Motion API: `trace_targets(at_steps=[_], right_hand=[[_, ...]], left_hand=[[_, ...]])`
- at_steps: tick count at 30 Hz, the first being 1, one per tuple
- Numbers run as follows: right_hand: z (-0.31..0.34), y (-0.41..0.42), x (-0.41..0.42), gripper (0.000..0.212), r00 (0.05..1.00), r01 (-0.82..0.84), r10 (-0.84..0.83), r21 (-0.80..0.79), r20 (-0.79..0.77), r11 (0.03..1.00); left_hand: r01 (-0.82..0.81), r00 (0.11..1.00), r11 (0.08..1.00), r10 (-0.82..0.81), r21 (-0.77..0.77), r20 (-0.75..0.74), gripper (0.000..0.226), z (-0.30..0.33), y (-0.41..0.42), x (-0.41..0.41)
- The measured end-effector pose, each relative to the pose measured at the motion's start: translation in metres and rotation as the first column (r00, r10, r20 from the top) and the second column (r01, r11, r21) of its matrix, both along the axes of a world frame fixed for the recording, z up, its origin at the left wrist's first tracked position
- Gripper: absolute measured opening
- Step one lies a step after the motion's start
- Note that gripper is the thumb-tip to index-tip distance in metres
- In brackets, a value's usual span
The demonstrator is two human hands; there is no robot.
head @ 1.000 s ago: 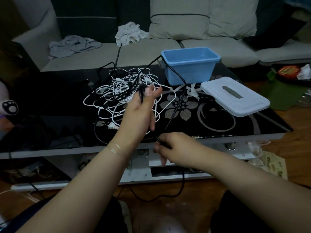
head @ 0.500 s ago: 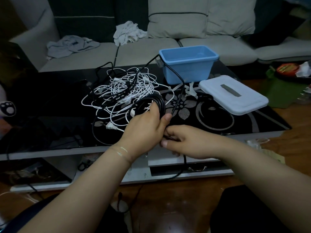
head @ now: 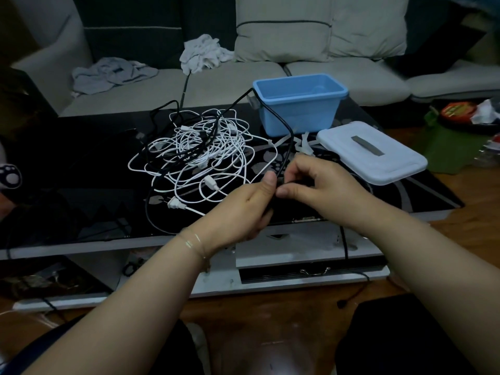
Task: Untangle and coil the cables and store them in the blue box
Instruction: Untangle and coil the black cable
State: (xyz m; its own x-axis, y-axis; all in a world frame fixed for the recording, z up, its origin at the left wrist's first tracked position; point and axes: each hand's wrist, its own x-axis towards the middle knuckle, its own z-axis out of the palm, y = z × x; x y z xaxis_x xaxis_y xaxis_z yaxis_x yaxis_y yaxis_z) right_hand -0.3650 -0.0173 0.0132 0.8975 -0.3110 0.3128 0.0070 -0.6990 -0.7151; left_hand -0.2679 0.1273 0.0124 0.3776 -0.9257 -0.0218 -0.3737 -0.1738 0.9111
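Note:
A tangle of white and black cables (head: 200, 155) lies on the black glass table (head: 81, 169). The open blue box (head: 299, 104) stands behind it at the table's far side. A black cable (head: 284, 131) runs from the tangle past the box's left corner and down to my hands. My left hand (head: 243, 209) grips the black cable near the table's front edge, thumb up. My right hand (head: 322, 185) pinches the same cable right beside it, fingers curled. The coil itself is mostly hidden between the hands.
The box's white lid (head: 370, 152) lies to the right of the box. Small white ties (head: 303, 147) lie between box and lid. A sofa (head: 270, 77) with crumpled cloths (head: 203, 52) stands behind the table. More black cable hangs down to the wooden floor (head: 349, 296).
Both hands moved up and right over the table's front edge. The black loop seen above my left hand half a second ago is now hidden between the hands.

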Motion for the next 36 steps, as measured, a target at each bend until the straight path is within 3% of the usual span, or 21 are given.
trace_targets(at_steps=[4, 7, 12, 19, 24, 28, 30, 31, 34, 36], right_hand=[[-0.001, -0.005, 0.0, 0.026, 0.999, -0.049, 0.049, 0.043, 0.02, 0.998], [-0.003, -0.006, 0.003, 0.015, 0.996, -0.086, 0.078, 0.203, 0.049, 0.975], [-0.011, -0.004, 0.01, 0.022, 0.995, -0.073, 0.042, 0.347, 0.095, 0.935], [-0.024, 0.014, 0.018, 0.028, 0.993, -0.008, -0.048, 0.478, 0.104, 0.879], [-0.028, 0.023, 0.018, 0.032, 0.997, -0.048, 0.001, 0.666, 0.071, 0.745], [-0.04, 0.04, 0.018, 0.028, 0.998, -0.034, 0.061, 0.765, -0.007, 0.644], [-0.042, 0.047, 0.02, 0.027, 0.995, -0.03, 0.092, 0.742, -0.043, 0.67], [-0.042, 0.049, 0.02, 0.024, 0.992, -0.03, 0.108, 0.682, -0.072, 0.73], [-0.043, 0.052, 0.019, 0.011, 0.966, -0.065, 0.148, 0.353, -0.213, 0.933], [-0.044, 0.052, 0.017, 0.006, 0.943, -0.099, 0.137, 0.139, -0.303, 0.985]], left_hand=[[0.034, 0.989, 0.999, -0.035, -0.005, -0.141, 0.078, 0.003, 0.001, -0.001], [0.034, 0.963, 0.999, -0.042, -0.034, -0.266, 0.067, 0.004, 0.003, 0.003], [0.018, 0.889, 0.992, -0.071, -0.121, -0.452, 0.068, 0.005, 0.003, 0.002], [-0.08, 0.856, 0.985, -0.011, -0.153, -0.517, 0.066, -0.001, 0.002, 0.005], [-0.155, 0.825, 0.971, 0.027, -0.181, -0.564, 0.066, 0.003, 0.003, 0.009], [-0.244, 0.691, 0.934, -0.022, -0.262, -0.723, 0.058, 0.012, 0.005, 0.018], [-0.295, 0.592, 0.912, -0.061, -0.287, -0.804, 0.052, 0.015, 0.007, 0.024], [-0.315, 0.544, 0.903, -0.081, -0.293, -0.835, 0.05, 0.016, 0.007, 0.026], [-0.369, 0.448, 0.881, -0.11, -0.296, -0.887, 0.055, 0.013, 0.008, 0.031], [-0.399, 0.433, 0.87, -0.098, -0.288, -0.896, 0.061, 0.011, 0.009, 0.033]])
